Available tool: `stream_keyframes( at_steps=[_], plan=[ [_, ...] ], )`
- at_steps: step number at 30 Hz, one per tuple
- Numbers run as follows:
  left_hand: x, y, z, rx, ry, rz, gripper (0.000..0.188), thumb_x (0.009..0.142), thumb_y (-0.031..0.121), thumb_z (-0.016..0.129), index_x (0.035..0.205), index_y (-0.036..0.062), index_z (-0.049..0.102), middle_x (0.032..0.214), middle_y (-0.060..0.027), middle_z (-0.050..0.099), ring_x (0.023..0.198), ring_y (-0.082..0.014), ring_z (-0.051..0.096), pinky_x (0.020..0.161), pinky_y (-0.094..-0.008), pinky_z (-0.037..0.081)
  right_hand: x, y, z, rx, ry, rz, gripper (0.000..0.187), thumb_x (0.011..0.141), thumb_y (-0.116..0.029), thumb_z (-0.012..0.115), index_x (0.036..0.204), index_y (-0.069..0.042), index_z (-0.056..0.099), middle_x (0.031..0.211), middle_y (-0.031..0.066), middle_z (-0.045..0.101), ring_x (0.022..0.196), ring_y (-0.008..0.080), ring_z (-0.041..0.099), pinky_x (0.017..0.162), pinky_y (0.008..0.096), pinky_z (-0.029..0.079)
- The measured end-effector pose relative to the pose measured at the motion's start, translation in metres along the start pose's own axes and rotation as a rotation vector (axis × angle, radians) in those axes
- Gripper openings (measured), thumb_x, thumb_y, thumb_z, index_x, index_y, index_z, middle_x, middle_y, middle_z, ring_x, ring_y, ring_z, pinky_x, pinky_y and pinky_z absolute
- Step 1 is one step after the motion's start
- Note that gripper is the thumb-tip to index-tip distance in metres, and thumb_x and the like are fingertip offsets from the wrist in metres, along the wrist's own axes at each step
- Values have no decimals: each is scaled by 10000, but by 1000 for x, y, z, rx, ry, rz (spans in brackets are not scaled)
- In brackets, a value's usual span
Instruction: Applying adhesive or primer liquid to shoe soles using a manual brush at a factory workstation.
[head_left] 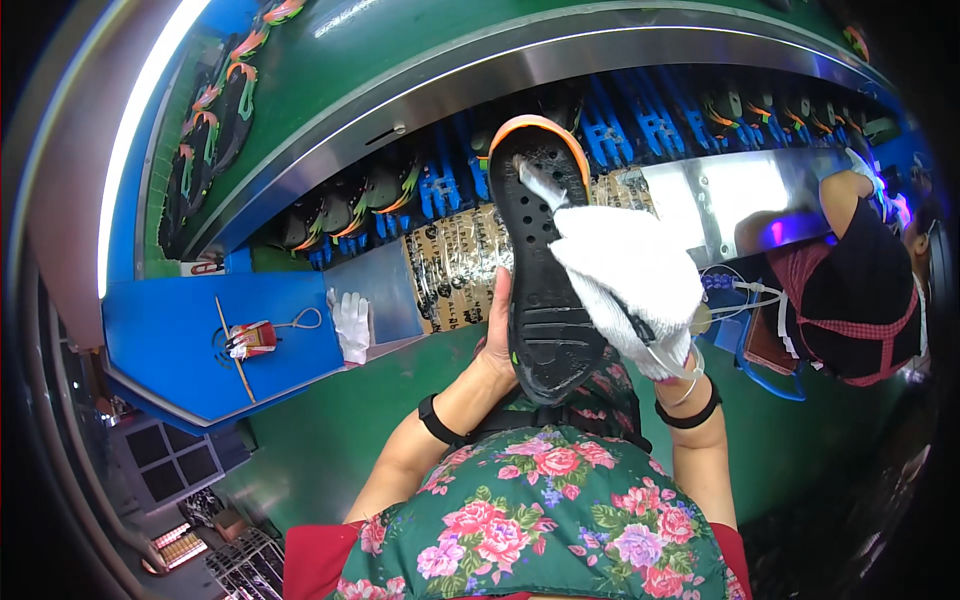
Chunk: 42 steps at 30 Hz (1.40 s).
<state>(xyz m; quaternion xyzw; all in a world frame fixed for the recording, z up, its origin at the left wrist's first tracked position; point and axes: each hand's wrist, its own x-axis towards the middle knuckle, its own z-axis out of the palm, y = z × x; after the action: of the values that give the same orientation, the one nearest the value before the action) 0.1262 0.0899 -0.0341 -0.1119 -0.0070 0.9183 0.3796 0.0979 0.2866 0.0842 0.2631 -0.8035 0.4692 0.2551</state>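
Observation:
A black shoe sole [540, 280], with round holes at its far end and an orange rim there, is held upright lengthwise before my chest. My bare left hand [497, 325] is closed on its left edge, thumb along the side and the other fingers hidden behind. My right hand [635, 285], in a white knit glove, is closed on a flat, silvery-ended brush [542, 186]. The brush's tip touches the sole's surface among the holes. Its handle is covered by the glove. Below the glove, a cord loops around my right wrist.
Behind the sole runs a line with black-and-orange shoe parts [385, 188] and blue holders [605, 135]. A blue side table [150, 350] bears a red tin [258, 339] with a stick and a white glove [350, 326]. A co-worker [850, 290] is at the right.

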Motion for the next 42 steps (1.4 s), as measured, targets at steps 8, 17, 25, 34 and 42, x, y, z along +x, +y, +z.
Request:
stream_keyframes(
  at_steps=[8, 17, 25, 34, 42],
  plan=[
    [-8, -4, -3, 93, -92, 76, 811, 1009, 653, 489, 1561, 64, 405, 1513, -185, 536, 1357, -343, 562, 1167, -539, 430, -4, -15, 5, 54, -104, -13, 397, 828, -26, 727, 1219, -89, 748, 1214, 105, 744, 1095, 309, 717, 960, 408, 548],
    [1, 2, 3, 225, 19, 121, 796, 992, 664, 520, 1509, 60, 471, 1448, -169, 593, 1301, -310, 611, 1134, -501, 473, -20, -7, 21, -57, -75, -15, 340, 817, -46, 767, 1153, -94, 783, 1140, 99, 768, 1023, 286, 740, 936, 382, 559],
    [9, 17, 12, 352, 66, 186, 823, 989, 711, 469, 1506, 71, 483, 1443, -169, 599, 1293, -321, 617, 1110, -500, 494, -13, -8, 16, 96, 56, 66, 273, 794, 33, 763, 1056, -42, 780, 1104, 148, 764, 1007, 310, 736, 876, 387, 572],
    [22, 22, 40, 538, 220, 307, 1093, 880, 880, 395, 1606, 70, 299, 1610, -173, 403, 1427, -395, 463, 1164, -579, 404, -21, -1, 27, 271, 130, 158, 272, 770, 19, 769, 1033, -44, 792, 1071, 147, 775, 998, 310, 745, 879, 378, 580],
    [31, 18, 49, 338, 25, 315, 1012, 912, 858, 370, 1532, 60, 408, 1449, -184, 554, 1319, -439, 567, 1062, -584, 517, -26, -8, 35, 396, 105, 146, 247, 768, 13, 809, 999, -74, 799, 1022, 143, 776, 904, 311, 752, 842, 371, 597]
  ],
)
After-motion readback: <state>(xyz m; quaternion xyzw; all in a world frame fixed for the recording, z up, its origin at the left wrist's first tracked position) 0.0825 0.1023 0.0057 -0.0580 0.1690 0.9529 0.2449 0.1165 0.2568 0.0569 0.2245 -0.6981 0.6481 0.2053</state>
